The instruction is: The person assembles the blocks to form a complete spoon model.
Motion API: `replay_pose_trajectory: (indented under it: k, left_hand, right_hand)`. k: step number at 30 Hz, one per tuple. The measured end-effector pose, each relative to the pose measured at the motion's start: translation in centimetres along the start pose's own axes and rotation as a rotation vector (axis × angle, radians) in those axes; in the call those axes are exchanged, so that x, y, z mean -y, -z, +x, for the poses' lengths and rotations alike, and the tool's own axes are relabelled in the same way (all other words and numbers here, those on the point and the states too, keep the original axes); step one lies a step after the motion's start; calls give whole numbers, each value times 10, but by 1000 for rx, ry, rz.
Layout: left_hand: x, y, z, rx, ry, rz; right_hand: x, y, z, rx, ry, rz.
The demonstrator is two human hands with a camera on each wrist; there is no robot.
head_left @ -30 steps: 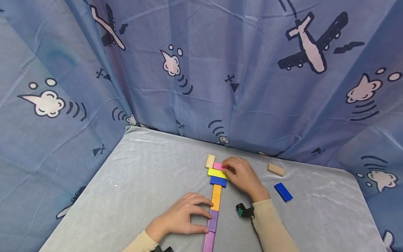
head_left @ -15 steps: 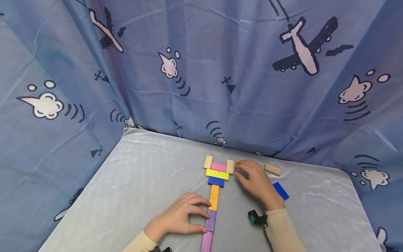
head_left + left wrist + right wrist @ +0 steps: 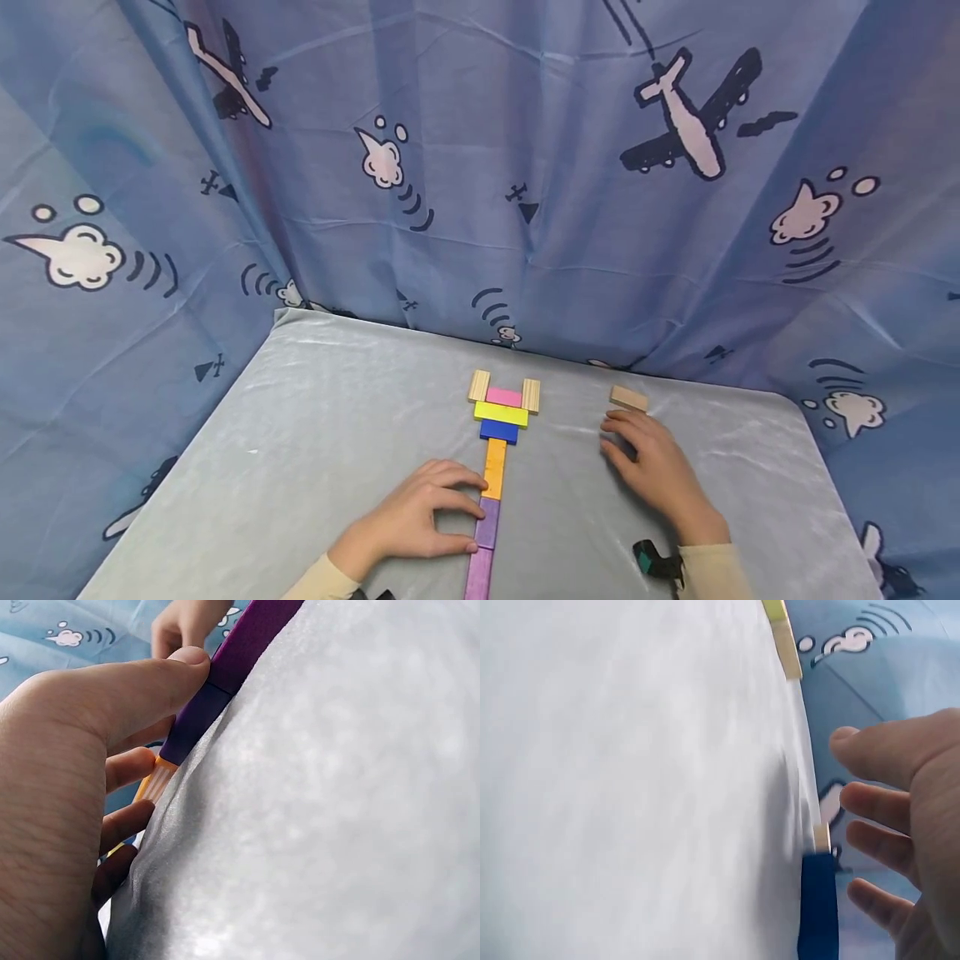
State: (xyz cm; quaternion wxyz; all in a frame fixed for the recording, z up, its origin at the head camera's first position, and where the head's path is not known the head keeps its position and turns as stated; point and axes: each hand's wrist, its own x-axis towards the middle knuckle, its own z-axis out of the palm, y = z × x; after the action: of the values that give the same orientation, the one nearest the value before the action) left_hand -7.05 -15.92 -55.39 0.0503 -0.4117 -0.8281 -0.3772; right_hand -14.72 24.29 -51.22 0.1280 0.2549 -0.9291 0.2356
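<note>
My left hand [image 3: 420,512] rests with relaxed, spread fingers along the left side of a row of flat wooden blocks, its fingertips at a purple block [image 3: 487,523] and an orange block [image 3: 494,468]. Beyond these lie a blue block [image 3: 498,430], a yellow block [image 3: 501,414] and a pink block [image 3: 504,397], flanked by two plain wood blocks [image 3: 531,395]. Off to the right, my right hand [image 3: 660,467] is open with nothing in it. A loose blue block [image 3: 819,907] is beside its fingers in the right wrist view, hidden by the hand in the head view.
A loose plain wood block [image 3: 628,398] lies just past my right fingertips. The row continues toward me with another purple block [image 3: 478,573]. A grey cloth [image 3: 337,400] covers the table, and a blue printed curtain [image 3: 465,167] hangs behind it.
My right hand has let go of a plain wood block at the right end of the pink one and moved right, over the loose blue block. My left hand stays at the row.
</note>
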Motion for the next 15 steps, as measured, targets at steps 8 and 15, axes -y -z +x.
replay_pose_trajectory:
  k: [8,15]
  left_hand:
    - [0,2,-2,-23,-9,3]
    - [-1,-2,1,-46,-58,31]
  right_hand:
    - [-14,14,-24,-63,-19,-31]
    - [-21,25,-42,-65,-97,-69]
